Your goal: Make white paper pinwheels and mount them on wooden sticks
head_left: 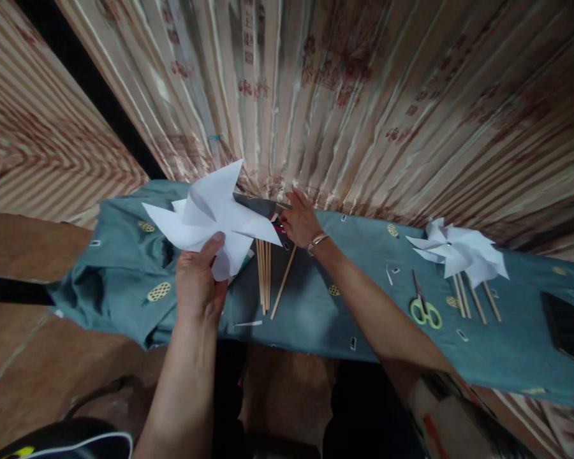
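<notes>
1. Pinwheel (213, 213) of folded white paper is held up above the near left part of the table, gripped at its lower edge by the left hand (198, 280), with the thumb pressed on the front of the paper.
2. The right hand (300, 220) is stretched forward to the back edge of the table, close to the curtain (363, 95); its fingers are laid on a small dark object with a red mark that cannot be made out, and whether anything is gripped cannot be told.
3. A metal bracelet (317, 241) is worn on the right wrist.
4. A bundle of wooden sticks (264, 274) is laid on the teal cloth (124, 268) between the two hands, partly hidden under the pinwheel, with one stick slanted apart from the rest.
5. Finished white pinwheels on sticks (459, 255) are laid well to the right on the cloth.
6. Green-handled scissors (425, 309) are seen just left of those pinwheels.
7. A dark flat object (567, 328) is placed at the far right edge of the table.
8. Small paper scraps (249, 324) are scattered on the cloth.
</notes>
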Demonstrator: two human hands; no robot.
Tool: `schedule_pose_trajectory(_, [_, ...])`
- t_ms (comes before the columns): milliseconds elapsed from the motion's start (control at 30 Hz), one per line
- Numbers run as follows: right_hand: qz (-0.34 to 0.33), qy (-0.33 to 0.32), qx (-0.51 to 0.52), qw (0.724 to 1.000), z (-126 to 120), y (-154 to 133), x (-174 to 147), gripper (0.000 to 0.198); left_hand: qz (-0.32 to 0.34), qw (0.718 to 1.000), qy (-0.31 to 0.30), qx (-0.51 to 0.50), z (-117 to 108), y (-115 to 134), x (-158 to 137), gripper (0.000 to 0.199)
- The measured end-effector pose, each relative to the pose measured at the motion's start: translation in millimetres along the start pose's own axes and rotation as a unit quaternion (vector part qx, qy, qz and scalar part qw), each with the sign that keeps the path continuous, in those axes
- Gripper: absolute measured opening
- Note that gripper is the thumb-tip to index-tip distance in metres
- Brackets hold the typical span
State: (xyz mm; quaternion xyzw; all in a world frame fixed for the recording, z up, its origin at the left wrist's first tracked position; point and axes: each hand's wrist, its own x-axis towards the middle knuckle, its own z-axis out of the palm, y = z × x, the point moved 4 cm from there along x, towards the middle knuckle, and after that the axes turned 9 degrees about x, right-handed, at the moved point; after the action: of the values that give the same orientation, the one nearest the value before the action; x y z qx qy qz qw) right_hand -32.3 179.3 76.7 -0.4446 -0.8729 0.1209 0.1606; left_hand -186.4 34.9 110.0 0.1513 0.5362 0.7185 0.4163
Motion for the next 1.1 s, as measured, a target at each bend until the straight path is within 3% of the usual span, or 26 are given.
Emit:
schedule_pose_trajectory(333, [-0.007,-0.066,-0.043,0.997,12,4,16,0.022,-0.017,0.999,0.006,-0.039,-6,2,4,0.023])
schedule_pose_trajectory(500, [-0.016,-0.056,-0.030,0.998,15,4,21,0.025,-0.018,0.999,0.006,-0.039,-7,4,5,0.026])
schedule_pose_trajectory(867, [0.004,0.067,0.149,0.987,20,24,18,0.020,-0.020,0.999,0.032,-0.037,-7,4,3,0.022])
schedule_pose_trajectory(1100, [0.089,0.169,0.331,0.924,17,37,4,0.010,-0.023,0.999,0.019,-0.022,-4,0,2,0.022])
